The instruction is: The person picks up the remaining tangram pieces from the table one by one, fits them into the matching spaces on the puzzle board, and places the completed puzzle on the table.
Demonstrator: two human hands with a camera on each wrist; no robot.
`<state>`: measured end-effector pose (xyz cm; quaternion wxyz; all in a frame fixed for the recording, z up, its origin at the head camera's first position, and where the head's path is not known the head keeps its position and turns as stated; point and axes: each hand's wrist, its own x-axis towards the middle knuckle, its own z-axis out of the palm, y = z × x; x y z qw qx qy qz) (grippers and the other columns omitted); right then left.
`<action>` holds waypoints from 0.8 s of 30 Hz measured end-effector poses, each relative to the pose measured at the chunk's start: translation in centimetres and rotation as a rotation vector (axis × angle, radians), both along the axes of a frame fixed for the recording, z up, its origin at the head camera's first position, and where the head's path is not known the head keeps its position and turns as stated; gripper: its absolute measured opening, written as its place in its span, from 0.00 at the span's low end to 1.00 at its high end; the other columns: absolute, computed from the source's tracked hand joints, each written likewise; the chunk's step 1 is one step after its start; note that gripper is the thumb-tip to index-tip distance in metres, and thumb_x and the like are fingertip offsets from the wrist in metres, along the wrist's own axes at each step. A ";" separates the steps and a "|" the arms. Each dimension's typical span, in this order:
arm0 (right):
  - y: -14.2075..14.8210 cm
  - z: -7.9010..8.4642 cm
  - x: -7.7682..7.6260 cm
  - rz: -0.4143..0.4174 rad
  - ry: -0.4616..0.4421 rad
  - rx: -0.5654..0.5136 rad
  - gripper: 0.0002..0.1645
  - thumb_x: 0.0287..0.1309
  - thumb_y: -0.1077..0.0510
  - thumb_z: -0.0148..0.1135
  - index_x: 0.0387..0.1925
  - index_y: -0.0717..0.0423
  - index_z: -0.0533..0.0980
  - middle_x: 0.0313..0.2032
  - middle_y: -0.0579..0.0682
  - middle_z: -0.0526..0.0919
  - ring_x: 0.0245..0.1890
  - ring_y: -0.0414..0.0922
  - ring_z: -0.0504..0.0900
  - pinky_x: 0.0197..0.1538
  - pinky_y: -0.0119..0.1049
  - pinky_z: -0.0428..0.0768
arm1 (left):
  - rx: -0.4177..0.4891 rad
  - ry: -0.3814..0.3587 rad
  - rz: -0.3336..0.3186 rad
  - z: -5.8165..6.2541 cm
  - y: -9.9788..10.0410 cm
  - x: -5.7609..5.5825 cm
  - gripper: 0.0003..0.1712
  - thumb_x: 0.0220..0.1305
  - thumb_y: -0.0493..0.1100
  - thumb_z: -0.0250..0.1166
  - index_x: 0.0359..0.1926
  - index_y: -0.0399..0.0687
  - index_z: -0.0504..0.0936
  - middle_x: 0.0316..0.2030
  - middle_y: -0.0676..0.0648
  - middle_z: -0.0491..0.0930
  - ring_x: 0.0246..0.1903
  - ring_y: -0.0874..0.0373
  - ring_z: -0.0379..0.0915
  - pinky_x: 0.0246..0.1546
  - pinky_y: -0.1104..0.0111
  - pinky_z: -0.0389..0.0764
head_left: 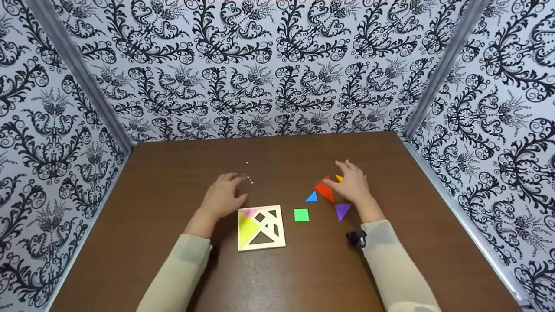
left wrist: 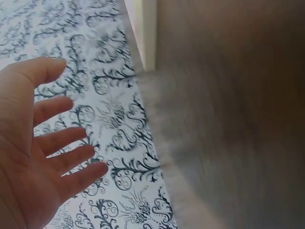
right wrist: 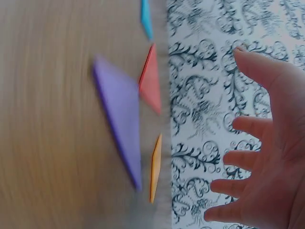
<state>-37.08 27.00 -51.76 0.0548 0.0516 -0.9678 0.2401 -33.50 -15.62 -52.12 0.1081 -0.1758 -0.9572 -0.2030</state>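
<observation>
My left hand [head_left: 222, 197] hovers just beyond the upper left corner of a pale tangram board [head_left: 279, 236], its fingers relaxed and spread. In the left wrist view that palm [left wrist: 33, 152] holds nothing, with the board's edge [left wrist: 148, 38] nearby. Yellow and pink pieces fill part of the board; its other cutouts are dark. Over at the right, my right hand [head_left: 353, 186] is above the red piece [head_left: 324, 190] and partly covers the orange piece [head_left: 339, 178]. Its fingers [right wrist: 240, 160] are extended and apart, around nothing. The purple triangle [head_left: 342, 211] lies below this hand.
A green square [head_left: 301, 215] lies right of the board, with a small blue triangle [head_left: 312, 197] beyond it. The brown table [head_left: 173, 162] is enclosed by patterned walls [head_left: 260, 95] at the back and sides. Small white specks [head_left: 249, 178] show near the left fingertips.
</observation>
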 end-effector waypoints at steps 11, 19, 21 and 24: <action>-1.9 0.0 0.2 0.025 0.044 -0.149 0.46 0.62 0.42 0.75 0.74 0.57 0.71 0.72 0.67 0.73 0.72 0.69 0.71 0.75 0.65 0.69 | 0.075 -0.030 -0.135 -0.4 0.7 1.8 0.30 0.60 0.51 0.76 0.61 0.45 0.86 0.57 0.40 0.87 0.63 0.39 0.80 0.66 0.46 0.80; -2.6 -0.8 -0.4 0.060 0.033 -0.155 0.38 0.60 0.54 0.76 0.70 0.59 0.75 0.68 0.67 0.77 0.69 0.67 0.75 0.73 0.62 0.73 | 0.053 -0.154 -0.349 -1.0 0.9 2.1 0.32 0.48 0.48 0.84 0.56 0.44 0.89 0.53 0.46 0.90 0.57 0.46 0.84 0.63 0.52 0.82; -2.6 -1.3 -0.5 0.078 0.014 -0.140 0.37 0.60 0.56 0.76 0.69 0.59 0.76 0.67 0.67 0.77 0.68 0.66 0.76 0.72 0.62 0.74 | 0.026 -0.170 -0.363 -1.1 1.0 2.3 0.32 0.46 0.48 0.86 0.54 0.45 0.90 0.53 0.47 0.90 0.58 0.45 0.83 0.65 0.52 0.80; -2.6 -2.0 -0.9 0.092 -0.015 -0.115 0.36 0.61 0.58 0.74 0.70 0.58 0.76 0.66 0.66 0.78 0.65 0.65 0.78 0.70 0.61 0.76 | 0.003 -0.180 -0.366 -1.0 0.9 2.5 0.31 0.43 0.47 0.87 0.52 0.46 0.91 0.51 0.46 0.91 0.61 0.42 0.81 0.68 0.50 0.78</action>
